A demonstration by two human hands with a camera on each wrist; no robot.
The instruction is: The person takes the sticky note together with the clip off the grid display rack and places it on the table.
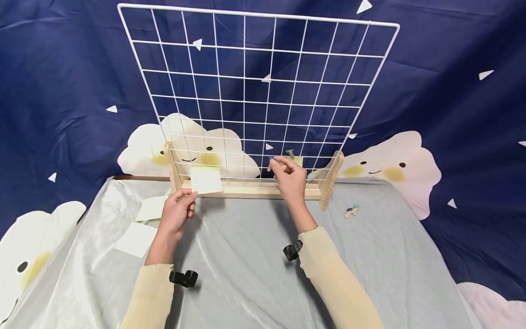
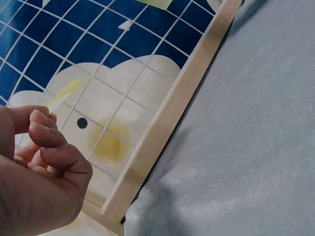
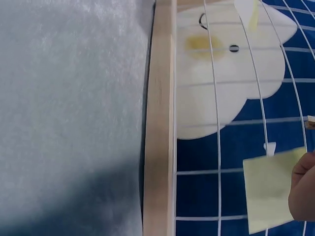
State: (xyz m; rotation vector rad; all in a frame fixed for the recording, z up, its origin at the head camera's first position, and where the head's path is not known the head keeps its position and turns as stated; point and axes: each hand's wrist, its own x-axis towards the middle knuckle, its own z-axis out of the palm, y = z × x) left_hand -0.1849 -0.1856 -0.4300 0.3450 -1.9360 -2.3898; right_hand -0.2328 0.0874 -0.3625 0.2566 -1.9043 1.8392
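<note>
Nearest, the grey cloth (image 1: 238, 256) lies bare between the two forearms, open up to the wooden base. A pale note (image 1: 137, 239) lies askew left of the left forearm; another note (image 1: 151, 209) lies just beyond, beside the left hand (image 1: 176, 212). That hand pinches the lower left corner of a held note (image 1: 206, 180) between thumb and fingertips, the other fingers curled; this near-square sheet stands roughly upright, its yellow strip along the top edge. Whether it touches the wires I cannot tell. Loose clips (image 1: 351, 211), blue and green, lie right of the base. The right hand (image 1: 292, 180) pinches a small blue-and-wood clip (image 1: 269, 167), its long axis steep, blue end up, wooden end down and slightly left. The wooden base (image 1: 255, 191) bears the white wire grid (image 1: 244, 77), where a hung note (image 1: 298, 160) shows partly behind the right hand, with a greenish clip (image 1: 291, 154) at its top. Navy fabric (image 1: 435, 68) with smiling clouds hangs behind.
</note>
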